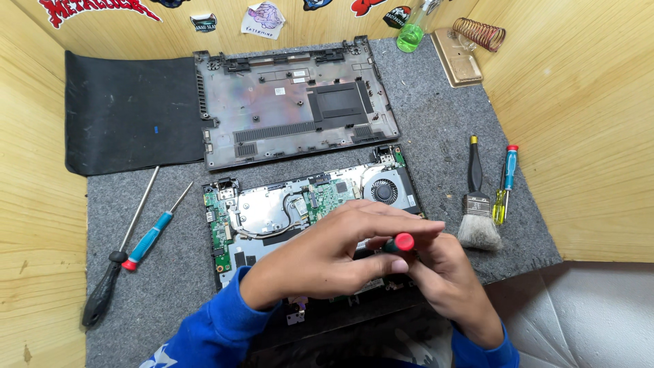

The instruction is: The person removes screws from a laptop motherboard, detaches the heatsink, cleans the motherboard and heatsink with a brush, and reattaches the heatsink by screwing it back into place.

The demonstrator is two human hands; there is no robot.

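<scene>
Head view: both hands [381,255] seemingly around screwdriver [402,242].

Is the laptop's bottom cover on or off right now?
Off. The bottom cover lies inside-up on the grey mat behind the laptop, whose circuit board and fan are exposed.

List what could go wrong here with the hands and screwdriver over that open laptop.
1. The left hand and right hand hide the tip of the red-capped screwdriver; a slip might gouge the exposed circuit board.
2. Any freed screw could vanish into the grey felt mat.
</scene>
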